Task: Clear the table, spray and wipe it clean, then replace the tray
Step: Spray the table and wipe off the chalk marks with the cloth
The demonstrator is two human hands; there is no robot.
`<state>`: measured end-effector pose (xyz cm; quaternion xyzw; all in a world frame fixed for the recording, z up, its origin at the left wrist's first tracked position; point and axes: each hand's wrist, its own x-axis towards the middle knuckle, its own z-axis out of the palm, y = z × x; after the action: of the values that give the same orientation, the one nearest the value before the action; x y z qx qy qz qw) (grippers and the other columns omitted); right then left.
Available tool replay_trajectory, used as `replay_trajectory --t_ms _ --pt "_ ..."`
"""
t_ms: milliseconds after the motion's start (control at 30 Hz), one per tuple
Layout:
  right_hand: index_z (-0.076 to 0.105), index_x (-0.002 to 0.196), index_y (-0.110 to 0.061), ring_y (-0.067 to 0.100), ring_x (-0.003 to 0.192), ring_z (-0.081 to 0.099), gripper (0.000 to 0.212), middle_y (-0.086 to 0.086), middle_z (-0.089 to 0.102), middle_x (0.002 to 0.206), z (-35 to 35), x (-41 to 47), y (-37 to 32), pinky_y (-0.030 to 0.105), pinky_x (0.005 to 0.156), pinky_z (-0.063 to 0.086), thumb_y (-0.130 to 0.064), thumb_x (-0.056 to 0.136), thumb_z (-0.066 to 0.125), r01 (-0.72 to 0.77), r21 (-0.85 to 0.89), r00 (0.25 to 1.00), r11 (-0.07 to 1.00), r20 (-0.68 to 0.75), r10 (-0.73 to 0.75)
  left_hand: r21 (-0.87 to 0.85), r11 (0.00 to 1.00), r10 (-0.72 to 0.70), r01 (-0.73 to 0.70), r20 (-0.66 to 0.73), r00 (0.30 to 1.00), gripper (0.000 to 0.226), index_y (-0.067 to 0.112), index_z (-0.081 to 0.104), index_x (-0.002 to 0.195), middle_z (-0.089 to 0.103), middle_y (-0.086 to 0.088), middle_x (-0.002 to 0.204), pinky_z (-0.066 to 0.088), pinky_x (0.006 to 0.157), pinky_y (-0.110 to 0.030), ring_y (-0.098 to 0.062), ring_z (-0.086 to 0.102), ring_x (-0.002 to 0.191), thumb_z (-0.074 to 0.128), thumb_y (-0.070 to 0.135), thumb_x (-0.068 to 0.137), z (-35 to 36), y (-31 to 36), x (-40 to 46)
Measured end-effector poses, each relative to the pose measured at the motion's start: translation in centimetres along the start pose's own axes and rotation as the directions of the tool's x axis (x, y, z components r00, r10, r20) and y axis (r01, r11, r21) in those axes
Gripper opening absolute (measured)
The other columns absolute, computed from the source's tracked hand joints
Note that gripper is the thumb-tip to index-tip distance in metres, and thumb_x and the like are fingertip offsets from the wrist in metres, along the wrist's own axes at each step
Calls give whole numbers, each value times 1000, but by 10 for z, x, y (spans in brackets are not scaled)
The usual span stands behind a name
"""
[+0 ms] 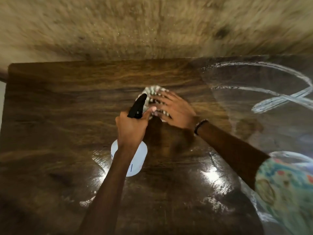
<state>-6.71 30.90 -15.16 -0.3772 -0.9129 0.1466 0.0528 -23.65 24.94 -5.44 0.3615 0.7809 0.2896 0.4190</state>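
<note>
My left hand (131,126) grips the neck of a white spray bottle (135,160) with a black trigger head (138,106), held above the middle of the dark wooden table (50,116). My right hand (172,110) lies flat with spread fingers on a striped white cloth (153,92), pressing it onto the tabletop just beyond the nozzle. Most of the cloth is hidden under my fingers. The near part of the table shines wet.
A tan floor (152,28) lies past the table's far edge. A white looping streak (271,99) marks the glossy right part of the tabletop. My patterned sleeve (286,187) fills the lower right. The picture is motion-blurred.
</note>
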Motion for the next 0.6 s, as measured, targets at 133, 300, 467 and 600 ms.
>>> replay_trajectory --t_ms 133,300,467,600 --pt "46 140 -30 22 143 28 43 -1 36 153 -8 -84 30 45 118 22 -43 101 36 -51 0 998 999 32 51 -23 1000 -8 9 57 998 46 11 65 78 70 -11 81 49 66 -28 -20 67 76 77 53 65 13 3 -11" --pt "45 140 -29 26 141 32 43 0 39 151 -32 -80 81 50 112 31 -43 101 36 -332 31 941 943 -64 334 -30 999 22 -19 107 994 39 9 65 76 70 -12 75 49 62 -23 -21 68 73 77 46 69 39 17 -24" --pt "51 136 -25 29 138 38 43 4 46 146 -29 -48 67 50 114 30 -41 99 35 -205 -15 978 979 -40 205 13 999 32 -34 108 994 37 16 62 69 66 -7 71 53 71 -35 -23 65 73 77 49 67 75 40 -33" --pt "61 125 -17 32 128 50 45 11 58 133 -33 -94 62 48 108 35 -40 94 38 10 -20 1000 1000 -29 -11 40 999 21 -26 128 992 32 26 49 67 50 12 68 53 67 -30 -6 54 63 78 38 73 109 68 -44"
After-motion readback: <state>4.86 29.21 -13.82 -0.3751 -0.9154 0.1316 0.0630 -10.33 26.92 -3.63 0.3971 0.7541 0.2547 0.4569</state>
